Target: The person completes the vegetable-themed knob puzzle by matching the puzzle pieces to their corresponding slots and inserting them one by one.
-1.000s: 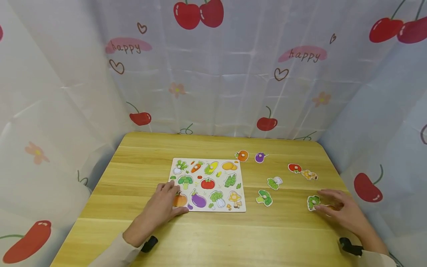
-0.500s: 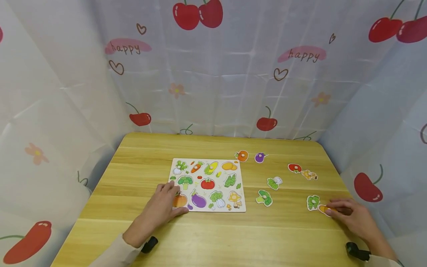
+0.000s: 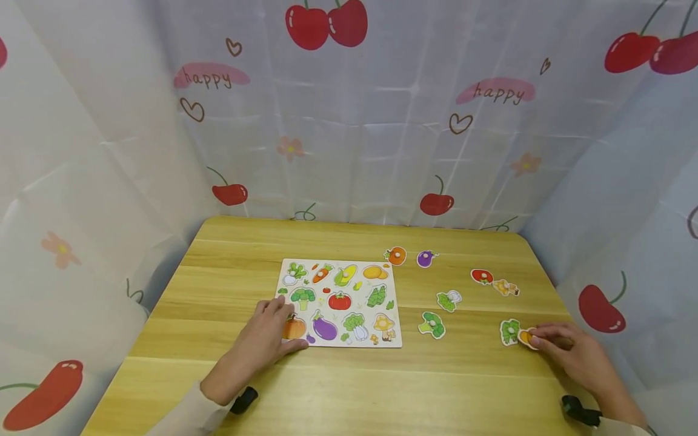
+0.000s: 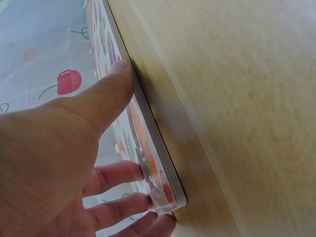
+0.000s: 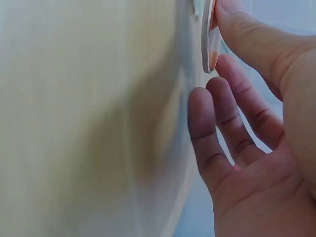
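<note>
A white puzzle board (image 3: 316, 281) printed with vegetables lies on the table. My left hand (image 3: 264, 333) rests on its near left corner, fingers loosely spread. In the left wrist view the thumb (image 4: 116, 81) lies on the board's near edge. My right hand (image 3: 572, 351) pinches an orange-yellow puzzle piece (image 3: 526, 338) between thumb and fingers. From the right wrist view this piece (image 5: 211, 47) stands tilted on edge, slightly off the table. Just left of it lies a leafy green piece (image 3: 509, 332), which it overlaps in the head view.
Between board and right hand lie a broccoli piece (image 3: 432, 325) and a bok choy piece (image 3: 449, 300). Farther back are a tomato piece (image 3: 482, 277), a mushroom piece (image 3: 506, 287), an eggplant piece (image 3: 426, 258) and an orange round piece (image 3: 396, 255). A printed curtain (image 3: 349, 169) surrounds the table (image 3: 382, 387).
My right hand drew back to the right, took hold of the orange-yellow piece, then shifted slightly left with it toward the leafy green piece. The left hand stayed put.
</note>
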Action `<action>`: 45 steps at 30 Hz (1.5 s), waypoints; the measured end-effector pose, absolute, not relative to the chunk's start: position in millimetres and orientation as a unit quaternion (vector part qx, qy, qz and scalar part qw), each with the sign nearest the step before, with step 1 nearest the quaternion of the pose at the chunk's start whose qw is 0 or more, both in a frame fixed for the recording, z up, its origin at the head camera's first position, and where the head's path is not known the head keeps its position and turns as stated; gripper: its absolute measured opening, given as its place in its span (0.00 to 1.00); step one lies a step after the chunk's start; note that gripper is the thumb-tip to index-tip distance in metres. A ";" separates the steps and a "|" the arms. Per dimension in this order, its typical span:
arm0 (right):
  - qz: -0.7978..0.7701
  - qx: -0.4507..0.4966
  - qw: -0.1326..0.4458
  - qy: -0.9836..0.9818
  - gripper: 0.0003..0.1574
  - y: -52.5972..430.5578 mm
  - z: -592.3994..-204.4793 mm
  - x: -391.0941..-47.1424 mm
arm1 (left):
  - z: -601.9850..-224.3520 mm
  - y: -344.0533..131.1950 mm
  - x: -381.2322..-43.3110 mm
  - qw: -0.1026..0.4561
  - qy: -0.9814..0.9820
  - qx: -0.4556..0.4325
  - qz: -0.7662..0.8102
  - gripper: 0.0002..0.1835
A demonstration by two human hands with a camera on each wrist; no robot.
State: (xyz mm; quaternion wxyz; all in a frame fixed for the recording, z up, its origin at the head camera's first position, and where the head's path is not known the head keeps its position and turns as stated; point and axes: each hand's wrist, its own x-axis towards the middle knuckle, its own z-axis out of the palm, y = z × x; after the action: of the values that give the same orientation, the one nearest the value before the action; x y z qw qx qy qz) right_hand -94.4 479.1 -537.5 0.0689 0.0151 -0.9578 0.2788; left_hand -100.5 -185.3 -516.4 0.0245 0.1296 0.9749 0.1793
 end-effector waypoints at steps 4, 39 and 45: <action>0.311 0.050 0.099 -0.944 0.07 468.5 -536.9 -99.6 | -516.5 -186.0 -101.1 0.025 0.975 0.129 0.181 0.44; 0.360 0.142 0.047 -0.921 0.05 324.3 -512.5 -182.7 | -512.0 -185.4 -101.6 0.026 0.975 0.134 0.178 0.43; 0.378 0.147 0.040 -0.913 0.13 300.4 -512.1 -196.5 | -514.7 -185.7 -101.0 0.031 0.975 0.129 0.178 0.44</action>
State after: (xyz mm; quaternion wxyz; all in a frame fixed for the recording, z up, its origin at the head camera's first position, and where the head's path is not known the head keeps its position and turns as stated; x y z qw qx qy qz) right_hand -196.5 300.4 -512.1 0.0401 0.1475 -0.9132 0.3779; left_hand -101.0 -185.7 -514.7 0.0307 0.1288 0.9750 0.1784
